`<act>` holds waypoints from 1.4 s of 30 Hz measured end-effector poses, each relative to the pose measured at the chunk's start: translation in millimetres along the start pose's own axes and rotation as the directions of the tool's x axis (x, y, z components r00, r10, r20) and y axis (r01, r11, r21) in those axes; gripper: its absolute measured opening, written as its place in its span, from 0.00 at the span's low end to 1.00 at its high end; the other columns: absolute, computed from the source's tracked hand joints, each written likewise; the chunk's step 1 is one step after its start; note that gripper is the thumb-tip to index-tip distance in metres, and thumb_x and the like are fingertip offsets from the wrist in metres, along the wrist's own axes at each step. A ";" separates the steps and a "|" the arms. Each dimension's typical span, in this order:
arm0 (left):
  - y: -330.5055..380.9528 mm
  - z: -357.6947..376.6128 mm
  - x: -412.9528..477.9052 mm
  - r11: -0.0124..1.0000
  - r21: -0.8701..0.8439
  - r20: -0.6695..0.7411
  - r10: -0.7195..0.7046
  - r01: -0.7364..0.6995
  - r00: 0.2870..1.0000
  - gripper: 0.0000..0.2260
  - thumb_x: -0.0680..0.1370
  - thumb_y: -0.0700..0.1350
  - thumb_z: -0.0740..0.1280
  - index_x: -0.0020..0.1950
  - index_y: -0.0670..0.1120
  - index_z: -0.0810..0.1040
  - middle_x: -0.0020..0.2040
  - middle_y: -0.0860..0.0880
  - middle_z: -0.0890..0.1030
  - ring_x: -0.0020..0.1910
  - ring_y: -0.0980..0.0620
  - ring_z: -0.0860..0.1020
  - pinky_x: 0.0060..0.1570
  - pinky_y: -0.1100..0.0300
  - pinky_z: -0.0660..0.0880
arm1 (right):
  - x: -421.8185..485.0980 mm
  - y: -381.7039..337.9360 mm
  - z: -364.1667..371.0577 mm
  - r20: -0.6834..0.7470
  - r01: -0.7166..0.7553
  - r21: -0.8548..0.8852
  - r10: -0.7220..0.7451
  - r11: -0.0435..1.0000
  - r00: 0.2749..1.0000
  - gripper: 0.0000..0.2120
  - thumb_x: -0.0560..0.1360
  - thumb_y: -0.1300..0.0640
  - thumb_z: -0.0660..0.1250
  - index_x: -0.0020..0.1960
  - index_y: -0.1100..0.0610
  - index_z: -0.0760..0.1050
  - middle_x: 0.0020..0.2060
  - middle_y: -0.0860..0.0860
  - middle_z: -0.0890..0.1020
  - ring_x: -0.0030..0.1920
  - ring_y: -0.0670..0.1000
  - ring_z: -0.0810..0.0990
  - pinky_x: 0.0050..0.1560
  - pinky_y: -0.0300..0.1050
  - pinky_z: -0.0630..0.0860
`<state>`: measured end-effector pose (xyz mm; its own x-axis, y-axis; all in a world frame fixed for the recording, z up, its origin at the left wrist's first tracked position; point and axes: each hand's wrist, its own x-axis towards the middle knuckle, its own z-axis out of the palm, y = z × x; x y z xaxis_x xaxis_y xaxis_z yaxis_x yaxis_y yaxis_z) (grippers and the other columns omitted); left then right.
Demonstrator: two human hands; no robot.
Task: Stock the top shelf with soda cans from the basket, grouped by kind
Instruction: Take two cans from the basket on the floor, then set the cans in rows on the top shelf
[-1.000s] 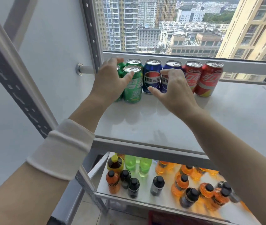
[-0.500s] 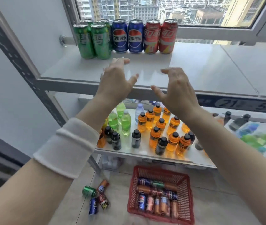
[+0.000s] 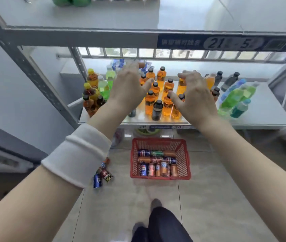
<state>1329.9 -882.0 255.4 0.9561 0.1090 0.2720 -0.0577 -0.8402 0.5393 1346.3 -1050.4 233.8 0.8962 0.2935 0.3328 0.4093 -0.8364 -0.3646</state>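
Soda cans [image 3: 157, 163] lie in the red basket [image 3: 185, 159] on the tiled floor [image 3: 208, 198], with loose cans [image 3: 102, 173] beside it. Nearer, left hand [image 3: 130, 88] and right hand [image 3: 195, 98], both empty with fingers spread, have dropped from the top shelf [image 3: 103, 14], likely reaching for more. Bottles [image 3: 159, 95] fill the lower shelf.

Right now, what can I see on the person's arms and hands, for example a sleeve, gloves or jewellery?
The left forearm wears a white ribbed fabric band, like a wristband or cuff. The right forearm is bare. The left hand and right hand are bare too: no gloves, rings or watch show.
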 end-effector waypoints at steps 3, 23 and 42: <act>4.8 12.6 -27.1 1.000 -0.017 0.050 0.004 -0.003 0.999 0.21 0.78 0.49 0.63 0.68 0.42 0.67 0.67 0.45 0.71 0.67 0.49 0.68 0.66 0.57 0.62 | -35.8 7.5 2.3 0.028 -0.042 0.012 0.041 0.999 0.999 0.25 0.75 0.51 0.65 0.67 0.63 0.66 0.64 0.60 0.72 0.70 0.59 0.65 0.70 0.53 0.63; 22.4 126.9 -175.7 0.962 -0.044 0.314 -0.244 0.271 0.917 0.19 0.77 0.47 0.65 0.67 0.44 0.70 0.69 0.45 0.70 0.70 0.48 0.66 0.70 0.44 0.61 | -210.1 113.8 26.2 0.305 -0.303 0.062 0.271 0.951 0.913 0.24 0.75 0.52 0.65 0.68 0.60 0.66 0.67 0.55 0.69 0.71 0.54 0.62 0.69 0.45 0.60; -126.7 352.6 -122.1 0.802 0.099 0.666 -0.493 0.589 0.560 0.20 0.78 0.48 0.64 0.68 0.45 0.69 0.68 0.48 0.71 0.66 0.51 0.69 0.61 0.61 0.65 | -167.3 247.1 262.4 0.731 -0.838 -0.042 0.588 0.544 0.345 0.29 0.71 0.45 0.69 0.67 0.56 0.66 0.63 0.52 0.74 0.63 0.52 0.73 0.60 0.45 0.69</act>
<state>1321.8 -976.2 -127.2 0.7552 0.1216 -0.6441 0.5451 -0.6623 0.5141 1342.5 -1184.7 -140.2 0.6755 -0.0522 -0.7355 -0.5358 -0.7201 -0.4409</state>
